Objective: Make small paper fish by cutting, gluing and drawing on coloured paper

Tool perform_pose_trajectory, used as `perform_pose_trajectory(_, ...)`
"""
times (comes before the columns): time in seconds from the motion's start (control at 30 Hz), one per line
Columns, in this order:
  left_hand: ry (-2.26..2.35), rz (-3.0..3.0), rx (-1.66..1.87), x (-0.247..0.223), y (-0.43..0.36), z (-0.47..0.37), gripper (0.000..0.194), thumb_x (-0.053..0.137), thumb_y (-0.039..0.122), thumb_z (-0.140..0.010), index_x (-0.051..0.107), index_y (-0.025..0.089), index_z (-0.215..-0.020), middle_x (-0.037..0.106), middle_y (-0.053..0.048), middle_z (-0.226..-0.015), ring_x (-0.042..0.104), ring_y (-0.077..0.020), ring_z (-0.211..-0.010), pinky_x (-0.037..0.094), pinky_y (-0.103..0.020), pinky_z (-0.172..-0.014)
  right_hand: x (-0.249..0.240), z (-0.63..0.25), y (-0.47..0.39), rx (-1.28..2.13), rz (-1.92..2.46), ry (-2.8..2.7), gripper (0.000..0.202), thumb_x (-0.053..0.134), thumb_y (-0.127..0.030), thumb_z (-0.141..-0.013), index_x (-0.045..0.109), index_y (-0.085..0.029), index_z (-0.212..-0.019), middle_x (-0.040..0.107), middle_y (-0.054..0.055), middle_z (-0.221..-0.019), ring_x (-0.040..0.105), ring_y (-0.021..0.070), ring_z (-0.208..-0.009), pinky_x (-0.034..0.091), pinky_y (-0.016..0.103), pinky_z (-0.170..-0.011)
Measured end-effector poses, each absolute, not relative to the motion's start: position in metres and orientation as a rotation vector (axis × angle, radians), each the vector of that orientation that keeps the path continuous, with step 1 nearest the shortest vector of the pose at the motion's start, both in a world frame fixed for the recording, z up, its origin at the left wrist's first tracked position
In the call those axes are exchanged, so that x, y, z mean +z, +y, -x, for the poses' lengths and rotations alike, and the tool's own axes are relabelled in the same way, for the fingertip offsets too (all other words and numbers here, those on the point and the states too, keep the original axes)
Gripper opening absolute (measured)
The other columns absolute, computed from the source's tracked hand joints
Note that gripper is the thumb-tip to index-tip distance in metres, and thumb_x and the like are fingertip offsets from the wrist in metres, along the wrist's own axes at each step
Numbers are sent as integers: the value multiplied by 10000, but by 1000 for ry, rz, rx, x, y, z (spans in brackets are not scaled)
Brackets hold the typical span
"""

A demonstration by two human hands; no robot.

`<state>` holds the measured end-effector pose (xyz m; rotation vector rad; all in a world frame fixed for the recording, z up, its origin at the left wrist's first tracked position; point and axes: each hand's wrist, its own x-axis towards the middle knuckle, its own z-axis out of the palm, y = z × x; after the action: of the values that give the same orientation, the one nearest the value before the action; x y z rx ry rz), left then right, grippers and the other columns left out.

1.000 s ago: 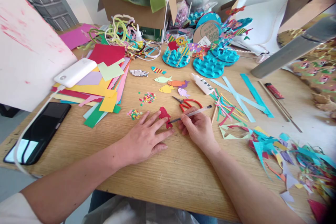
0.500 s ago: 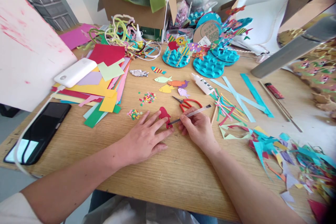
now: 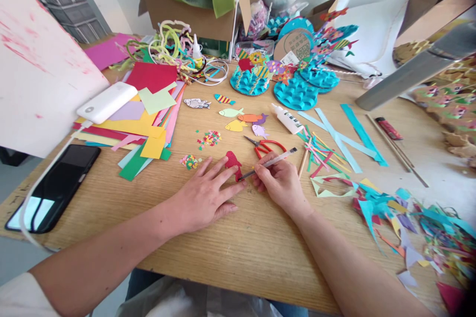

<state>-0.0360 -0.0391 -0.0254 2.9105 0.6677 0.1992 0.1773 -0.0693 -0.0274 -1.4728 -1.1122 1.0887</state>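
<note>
Flat on the table lies a red paper fish (image 3: 232, 158), its lower part covered by the fingers of my left hand (image 3: 208, 193), which are spread over it. My right hand (image 3: 278, 181) pinches a slim grey pen (image 3: 275, 159), held at a slant. The pen's dark tip touches or almost touches the fish's tail end. Two small piles of paper confetti (image 3: 210, 139) sit beyond my left fingers. Red-handled pliers (image 3: 265, 146) lie just past my right hand. Further back rest several cut-out paper fish, among them a yellow fish (image 3: 235, 126) and an orange fish (image 3: 249, 118).
A glue bottle (image 3: 288, 119), thin paper strips (image 3: 327, 153) and coloured scraps (image 3: 401, 223) lie to the right. Stacked paper (image 3: 148, 126), a white power bank (image 3: 107, 102) and a phone (image 3: 55, 188) occupy the left. Blue egg-tray bases (image 3: 295, 93) stand behind.
The pen in my right hand has shifted slightly, its upper end a little to the left. My left hand stays still on the fish.
</note>
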Motion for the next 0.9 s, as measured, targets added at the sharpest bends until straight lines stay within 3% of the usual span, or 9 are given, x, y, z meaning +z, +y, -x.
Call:
perform_pose_trajectory(0.5, 665, -2914, 203, -24, -39, 36, 488, 483, 462, -968, 482, 306, -1431, 451, -98, -1499, 293, -333, -1446, 227, -580, -1159, -29, -178, -70, 1050, 1494, -1083, 302, 677, -480, -795, 524, -221, -775, 613, -11, -537, 549, 142, -394, 459, 241, -353)
perform_pose_trajectory(0.9, 671, -2919, 179, -24, -39, 35, 501, 469, 480, -969, 468, 313, -1441, 446, -98, -1502, 300, -347, -1442, 241, -587, -1151, -26, -175, -72, 1011, 1511, -1116, 221, 677, -397, -796, 533, -234, -752, 588, -22, -523, 552, 143, -395, 448, 236, -351)
